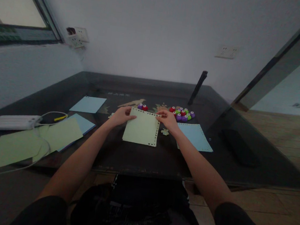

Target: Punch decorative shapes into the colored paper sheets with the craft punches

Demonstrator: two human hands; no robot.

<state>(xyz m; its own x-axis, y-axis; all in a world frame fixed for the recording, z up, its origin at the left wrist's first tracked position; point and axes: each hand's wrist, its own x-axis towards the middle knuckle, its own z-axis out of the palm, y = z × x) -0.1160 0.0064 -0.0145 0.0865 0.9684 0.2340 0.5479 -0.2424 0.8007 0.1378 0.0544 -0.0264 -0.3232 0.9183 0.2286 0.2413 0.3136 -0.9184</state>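
Observation:
A pale green sheet of paper (142,129) with punched holes along its top, right and bottom edges lies on the dark table (124,156) in front of me. My left hand (122,116) pinches its top left corner. My right hand (168,119) pinches its top right corner. Just beyond the sheet sits a cluster of several small punches (182,114) in red, purple and green, and two more punches (142,107) stand to the left of them.
A light blue punched sheet (196,136) lies to the right. More blue (88,104) and green sheets (62,133) lie at the left, with a white power strip (12,121) and cable. A dark bar (198,87) leans at the back. A dark object (239,147) lies at the right.

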